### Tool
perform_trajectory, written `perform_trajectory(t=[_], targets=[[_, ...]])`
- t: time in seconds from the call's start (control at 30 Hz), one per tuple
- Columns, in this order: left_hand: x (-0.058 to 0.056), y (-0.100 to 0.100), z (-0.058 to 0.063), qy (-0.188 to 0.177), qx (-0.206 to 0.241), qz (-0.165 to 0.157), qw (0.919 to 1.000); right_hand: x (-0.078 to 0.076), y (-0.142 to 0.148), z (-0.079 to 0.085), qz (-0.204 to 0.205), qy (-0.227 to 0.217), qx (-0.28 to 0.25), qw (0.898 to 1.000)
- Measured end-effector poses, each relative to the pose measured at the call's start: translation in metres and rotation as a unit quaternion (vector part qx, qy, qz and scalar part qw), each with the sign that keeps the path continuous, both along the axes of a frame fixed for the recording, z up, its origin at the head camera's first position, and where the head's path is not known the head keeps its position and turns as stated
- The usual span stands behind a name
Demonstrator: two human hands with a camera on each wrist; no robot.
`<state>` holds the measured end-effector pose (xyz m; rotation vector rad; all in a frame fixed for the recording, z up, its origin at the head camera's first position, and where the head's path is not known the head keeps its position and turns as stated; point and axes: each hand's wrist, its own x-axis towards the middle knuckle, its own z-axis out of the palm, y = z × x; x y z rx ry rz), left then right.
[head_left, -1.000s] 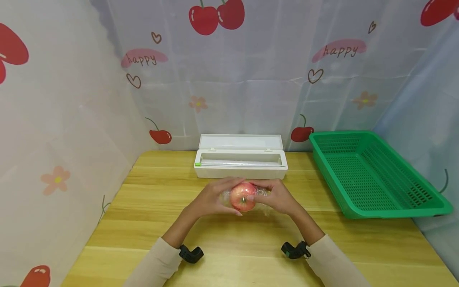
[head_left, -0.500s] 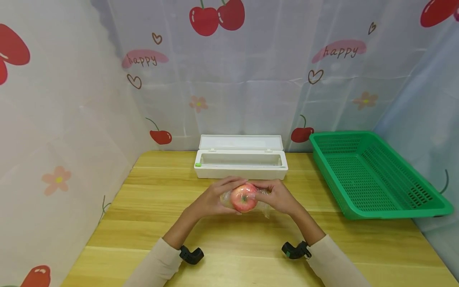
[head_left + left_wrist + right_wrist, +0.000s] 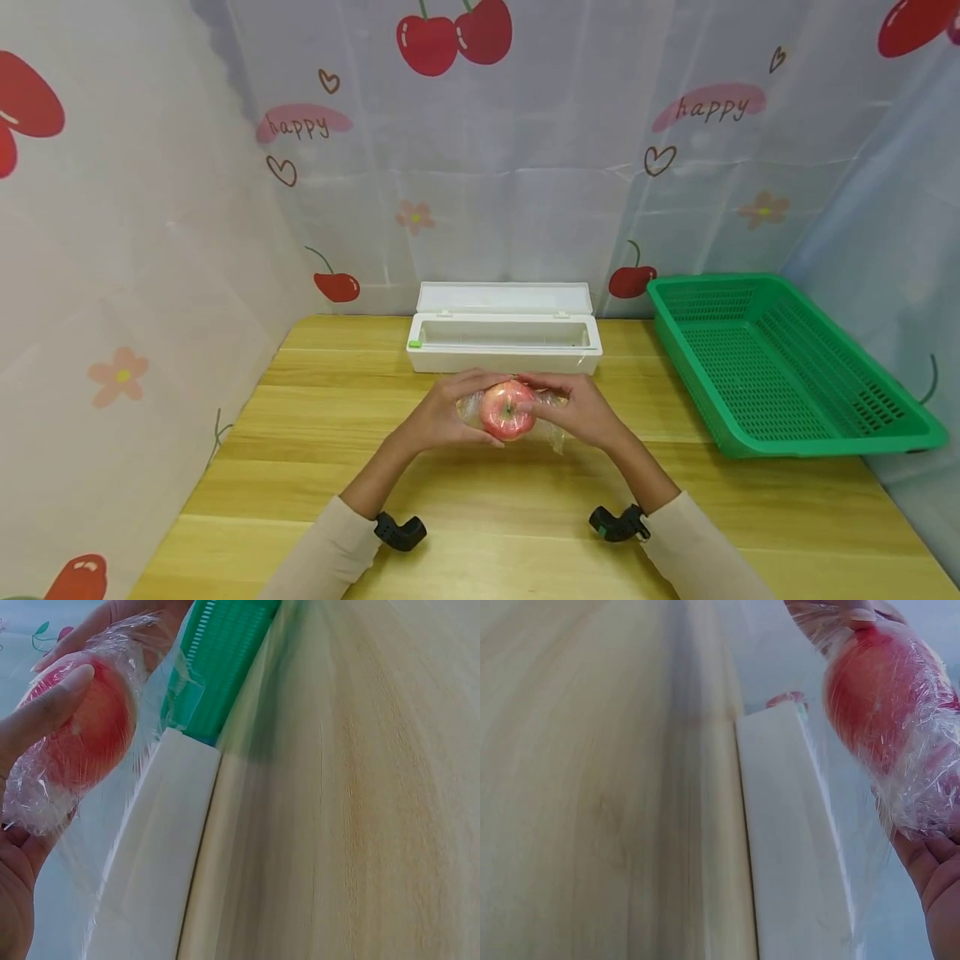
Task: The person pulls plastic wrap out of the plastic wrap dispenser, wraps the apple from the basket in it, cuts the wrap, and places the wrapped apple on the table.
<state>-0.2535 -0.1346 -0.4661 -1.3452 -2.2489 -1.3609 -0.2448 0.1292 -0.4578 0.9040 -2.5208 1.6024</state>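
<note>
A red-and-yellow apple (image 3: 501, 417), covered in clear cling film (image 3: 34, 799), is held between both hands with its stem end toward the head camera. My left hand (image 3: 442, 414) grips its left side, fingers over the far side and thumb along the near side. From the right, my right hand (image 3: 583, 410) holds the apple, its thumb on the top near the stem. Loose, crumpled film (image 3: 553, 433) sticks out at both sides. In the right wrist view, bunched film (image 3: 930, 784) lies against the apple (image 3: 866, 690). The hidden fingertips cannot be seen.
Just beyond the hands stands a white cling film box (image 3: 502, 363), its lid (image 3: 504, 297) raised and a green slider (image 3: 415, 343) at its left. A green plastic basket (image 3: 832, 447) sits at the right on the wooden table (image 3: 480, 533). Printed curtains (image 3: 510, 225) enclose the back and sides.
The apple has turned slightly within the hands, and my right thumb has shifted on it. The pale roll visible in the box a second ago no longer shows. Both arms stay in place.
</note>
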Motion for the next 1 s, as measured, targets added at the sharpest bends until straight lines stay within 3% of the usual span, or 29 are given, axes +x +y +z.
perform_trajectory(t=[0.17, 0.37, 0.47, 0.7, 0.87, 1.0], targets=[[0.011, 0.001, 0.013, -0.029, 0.011, 0.014, 0.9994, 0.001, 0.000, 0.001, 0.007, 0.033, -0.022, 0.999], [0.020, 0.001, 0.029, -0.020, 0.010, 0.018, 0.9996, 0.003, -0.001, 0.003, 0.021, 0.058, -0.018, 0.998], [0.016, 0.001, 0.024, -0.025, 0.011, 0.024, 0.9993, 0.004, -0.002, 0.004, 0.024, 0.075, 0.000, 0.997], [-0.002, -0.002, -0.003, -0.027, 0.013, 0.034, 0.9990, 0.003, -0.006, 0.004, 0.031, 0.133, 0.052, 0.989], [-0.004, -0.005, -0.007, -0.041, 0.015, 0.036, 0.9984, 0.003, -0.010, 0.001, 0.039, 0.163, 0.056, 0.984], [-0.004, -0.004, -0.007, -0.053, 0.011, 0.048, 0.9974, 0.003, -0.010, -0.001, 0.020, 0.170, 0.049, 0.984]])
